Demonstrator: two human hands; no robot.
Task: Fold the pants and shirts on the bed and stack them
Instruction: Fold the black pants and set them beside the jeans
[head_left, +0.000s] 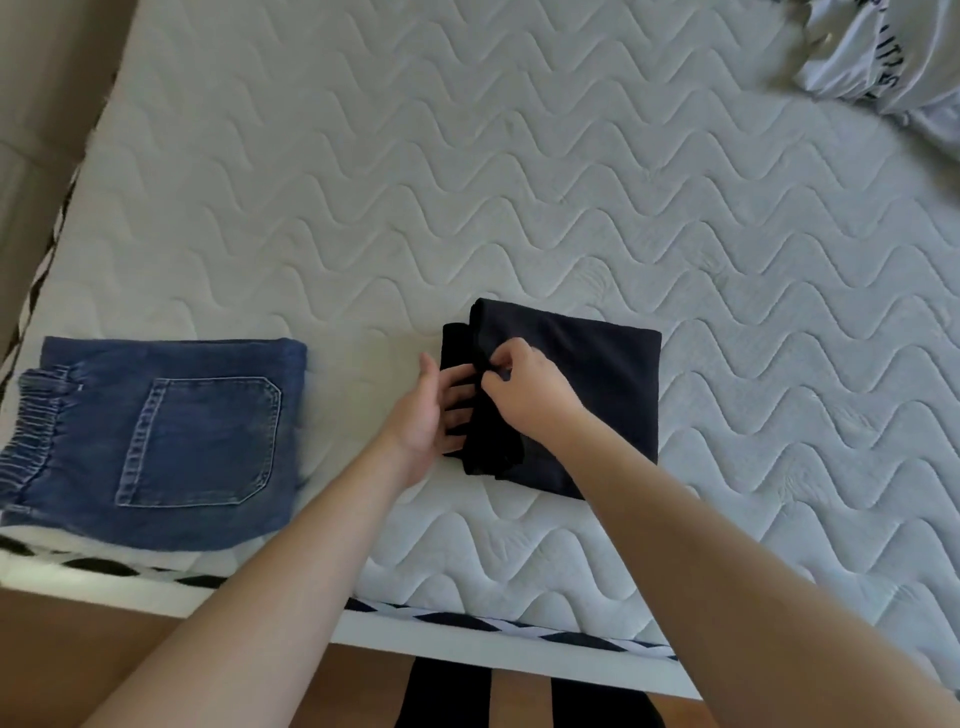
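A black garment (587, 395) lies folded into a small rectangle near the front middle of the bed. My left hand (431, 410) is at its left edge, palm up, with straight fingers slid under the fabric. My right hand (524, 392) sits on top and pinches a fold along that same edge. Folded blue jeans (161, 441), back pocket up, lie flat at the front left of the mattress, apart from both hands. A crumpled white shirt (883, 52) with dark lettering lies at the far right corner.
The white quilted mattress (467, 182) stretches bare between the garments. Its front edge has black-and-white trim (519, 623). Below it are a wooden floor and a dark striped rug (452, 696). A beige wall or headboard (41, 104) borders the left side.
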